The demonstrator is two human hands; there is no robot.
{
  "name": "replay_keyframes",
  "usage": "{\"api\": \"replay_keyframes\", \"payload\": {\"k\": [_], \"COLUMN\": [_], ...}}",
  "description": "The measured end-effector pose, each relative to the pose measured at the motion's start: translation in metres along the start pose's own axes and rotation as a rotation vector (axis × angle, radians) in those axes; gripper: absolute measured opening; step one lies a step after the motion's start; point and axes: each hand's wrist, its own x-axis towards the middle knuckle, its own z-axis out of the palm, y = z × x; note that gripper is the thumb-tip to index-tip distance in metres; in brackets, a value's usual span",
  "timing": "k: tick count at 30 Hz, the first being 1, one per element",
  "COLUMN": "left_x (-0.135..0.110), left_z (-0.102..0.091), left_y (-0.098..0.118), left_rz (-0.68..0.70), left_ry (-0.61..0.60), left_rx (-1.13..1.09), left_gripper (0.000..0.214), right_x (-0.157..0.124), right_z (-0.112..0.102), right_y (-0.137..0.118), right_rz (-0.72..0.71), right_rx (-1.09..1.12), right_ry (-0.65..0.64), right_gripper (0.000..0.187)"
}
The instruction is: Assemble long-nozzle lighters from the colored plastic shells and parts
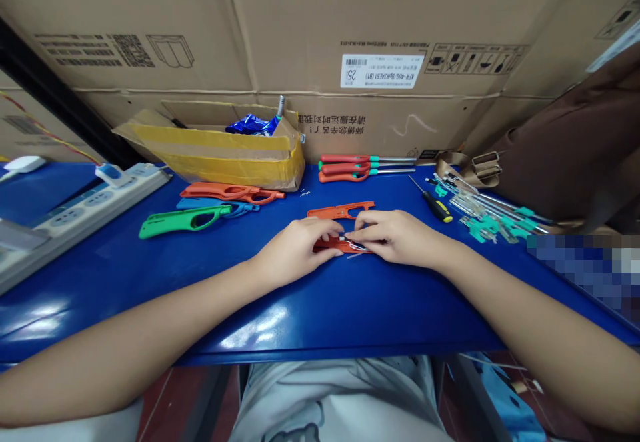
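Note:
My left hand grips an orange lighter shell half on the blue table, thumb on the near side and fingers on the far side. At the shell's right part, the fingers of my right hand are pinched together over its inside. A small white and dark part with a thin white wire shows between the hands; what my right fingertips hold is mostly hidden. Just beyond both hands lies a second orange shell half with a trigger opening. A thin clear strip lies at the near edge of the held shell.
Green, blue and orange shells lie left, before a yellow-taped carton. Assembled red-orange lighters lie at the back. A screwdriver and several metal-rod lighter inserts are right. A power strip stands far left.

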Motion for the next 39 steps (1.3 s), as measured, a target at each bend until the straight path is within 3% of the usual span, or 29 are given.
{"api": "replay_keyframes", "payload": {"k": [16, 24, 33, 39], "left_x": [0.0005, 0.0003, 0.0009, -0.0002], "left_z": [-0.0008, -0.0014, -0.0018, -0.0015], "left_y": [-0.0029, -0.0028, -0.0026, -0.0048], "left_rz": [0.006, 0.019, -0.025, -0.007], "left_ry": [-0.014, -0.001, -0.025, -0.026], "left_rx": [-0.002, -0.013, -0.022, -0.023], "left_gripper": [0.025, 0.024, 0.027, 0.030], "right_x": [-0.0006, -0.0005, -0.0013, -0.0019], "right_z": [0.0010, 0.0036, 0.0018, 0.0022], "right_y": [-0.0061, -0.0049, -0.0008, 0.0006], "right_rz": [-0.102, -0.091, -0.010, -0.043], "right_rx": [-0.310, -0.282, -0.060, -0.163], "right_ry": [0.049, 0.032, 0.051, 0.116], "right_gripper": [0.028, 0.027, 0.026, 0.024]}}
